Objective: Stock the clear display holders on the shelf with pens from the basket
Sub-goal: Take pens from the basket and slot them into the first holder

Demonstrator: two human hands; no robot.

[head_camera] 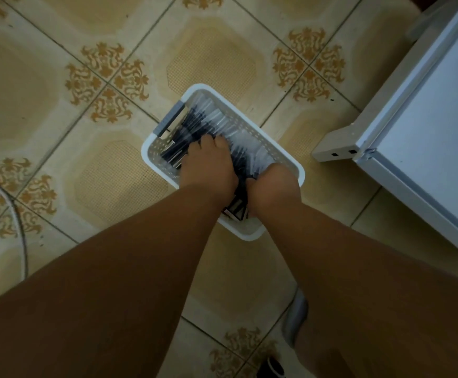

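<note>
Step in hand: pickup, the first stage. Both hands are down in the white perforated plastic basket (298, 170) with the grey handle, which sits on the patterned beige floor tiles (113, 173). The basket holds a pile of dark-barrelled pens in clear sleeves (195, 124), lying roughly parallel.

Left hand (208, 167): knuckles up, fingers curled down into the pile, looks like it's gathering a bunch. Right hand (274, 184): at the near-right end of the pile, fingers hidden under the palm, so grip can't be confirmed.

Clear display holders and shelf not in view; only the corner of a white cabinet-like unit (427, 118) shows at right. So nothing stocked that I can see.

Next move, my read: close on a manageable bundle with the pens aligned, lift clear of the basket rim, carry to the holders. Risk: loose sleeved pens slipping out of an oversize handful.
</note>
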